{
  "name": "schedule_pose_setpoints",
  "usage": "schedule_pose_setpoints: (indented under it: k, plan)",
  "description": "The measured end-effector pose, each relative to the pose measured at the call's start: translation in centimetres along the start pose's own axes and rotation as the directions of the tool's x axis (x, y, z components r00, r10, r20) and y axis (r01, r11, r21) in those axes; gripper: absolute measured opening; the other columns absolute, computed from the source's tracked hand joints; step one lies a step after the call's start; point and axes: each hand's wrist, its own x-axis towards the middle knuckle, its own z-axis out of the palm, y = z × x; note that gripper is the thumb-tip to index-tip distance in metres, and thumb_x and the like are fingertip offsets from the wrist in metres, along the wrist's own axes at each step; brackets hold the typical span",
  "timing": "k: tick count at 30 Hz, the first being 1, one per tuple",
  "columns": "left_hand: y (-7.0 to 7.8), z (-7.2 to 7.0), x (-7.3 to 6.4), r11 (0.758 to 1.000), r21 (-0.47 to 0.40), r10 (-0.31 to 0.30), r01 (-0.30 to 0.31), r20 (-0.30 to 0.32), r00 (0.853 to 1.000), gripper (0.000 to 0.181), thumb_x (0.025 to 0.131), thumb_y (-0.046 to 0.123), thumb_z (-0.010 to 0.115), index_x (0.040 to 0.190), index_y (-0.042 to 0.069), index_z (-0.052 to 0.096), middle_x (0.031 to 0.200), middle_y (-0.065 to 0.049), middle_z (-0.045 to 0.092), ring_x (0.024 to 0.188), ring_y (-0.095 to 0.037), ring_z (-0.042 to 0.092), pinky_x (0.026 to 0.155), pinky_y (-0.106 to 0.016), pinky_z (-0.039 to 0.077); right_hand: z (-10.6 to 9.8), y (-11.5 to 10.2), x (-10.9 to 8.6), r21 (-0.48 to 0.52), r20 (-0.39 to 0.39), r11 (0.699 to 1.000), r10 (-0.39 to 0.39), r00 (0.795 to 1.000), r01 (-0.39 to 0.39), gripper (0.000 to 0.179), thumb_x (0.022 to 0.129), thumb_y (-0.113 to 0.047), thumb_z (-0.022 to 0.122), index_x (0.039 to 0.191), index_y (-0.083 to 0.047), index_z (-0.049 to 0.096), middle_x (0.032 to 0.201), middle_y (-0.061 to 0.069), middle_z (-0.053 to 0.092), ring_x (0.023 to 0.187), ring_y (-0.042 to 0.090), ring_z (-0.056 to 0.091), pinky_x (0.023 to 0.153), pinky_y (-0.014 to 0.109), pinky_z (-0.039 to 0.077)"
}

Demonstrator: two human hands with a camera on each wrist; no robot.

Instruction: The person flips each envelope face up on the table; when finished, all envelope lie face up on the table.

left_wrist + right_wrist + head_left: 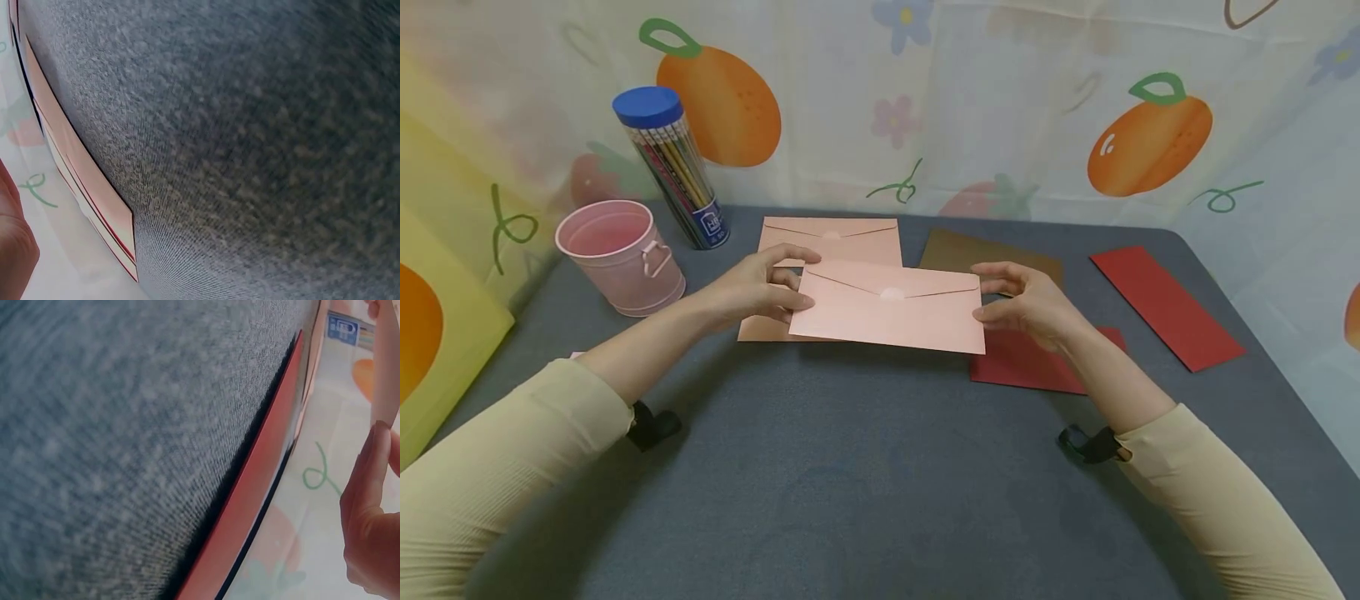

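Observation:
A pale pink envelope (887, 321), its flap side facing me, is held up above the table between both hands. At its left edge my left hand (752, 287) pinches it between thumb and fingers. My right hand (1026, 304) pinches the right edge the same way; in the right wrist view, thumb and fingers of the right hand (372, 512) grip the envelope's end (386, 369). Behind the held envelope lies another pink envelope (831, 229), partly hidden by it. Only part of the left hand (14, 244) shows in the left wrist view.
A red envelope (1037, 367) and a brown one (985, 250) lie near my right hand, partly covered. Farther right is another red envelope (1168, 308). At the back left stand a pink bucket (625, 279) and a blue-lidded tube of pencils (673, 171). A patterned cloth hangs behind the table.

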Motion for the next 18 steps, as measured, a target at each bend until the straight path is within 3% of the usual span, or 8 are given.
schedule_pose_setpoints:
  k: [4,8,15,18]
  plan:
    - [0.0,-0.2,0.0,1.000,0.004,-0.014,0.014,-0.016,1.000,0.071,0.090,0.004,0.068,0.149,0.012,0.031,0.079,0.002,0.056,0.069,-0.012,0.058,0.068,-0.029,0.058,0.2,0.1,0.1,0.022,0.013,1.000,0.001,1.000,-0.001,0.073,0.086,0.005,0.068,0.150,-0.007,0.034,0.100,-0.002,0.061,0.081,0.010,0.067,0.078,0.027,0.061]
    - [0.0,-0.4,0.2,0.999,0.022,-0.048,0.048,-0.015,0.999,0.072,0.088,0.002,0.070,0.149,0.010,0.031,0.087,-0.001,0.054,0.072,-0.012,0.060,0.068,-0.028,0.060,0.3,0.1,0.2,0.000,0.017,1.000,0.011,1.000,-0.011,0.070,0.085,0.004,0.070,0.147,-0.007,0.037,0.099,0.001,0.060,0.079,0.011,0.068,0.076,0.030,0.062]
    - [0.1,-0.8,0.4,0.981,0.164,-0.110,0.106,0.015,0.994,0.049,0.088,0.011,0.073,0.128,0.001,0.047,0.099,-0.007,0.043,0.082,-0.014,0.060,0.074,-0.028,0.061,0.8,0.1,-0.2,-0.046,0.058,0.998,0.038,0.998,-0.035,0.069,0.083,0.004,0.071,0.144,-0.005,0.040,0.097,0.001,0.061,0.077,0.013,0.068,0.075,0.031,0.062]
    - [0.1,-1.0,0.4,0.973,0.195,-0.135,0.122,0.053,0.989,0.039,0.090,0.018,0.073,0.119,0.002,0.054,0.097,-0.005,0.049,0.084,-0.015,0.057,0.075,-0.028,0.060,1.1,0.1,-0.4,-0.039,0.078,0.998,0.045,0.996,-0.042,0.066,0.083,0.004,0.071,0.141,-0.005,0.041,0.092,-0.001,0.064,0.076,0.014,0.069,0.075,0.032,0.063]
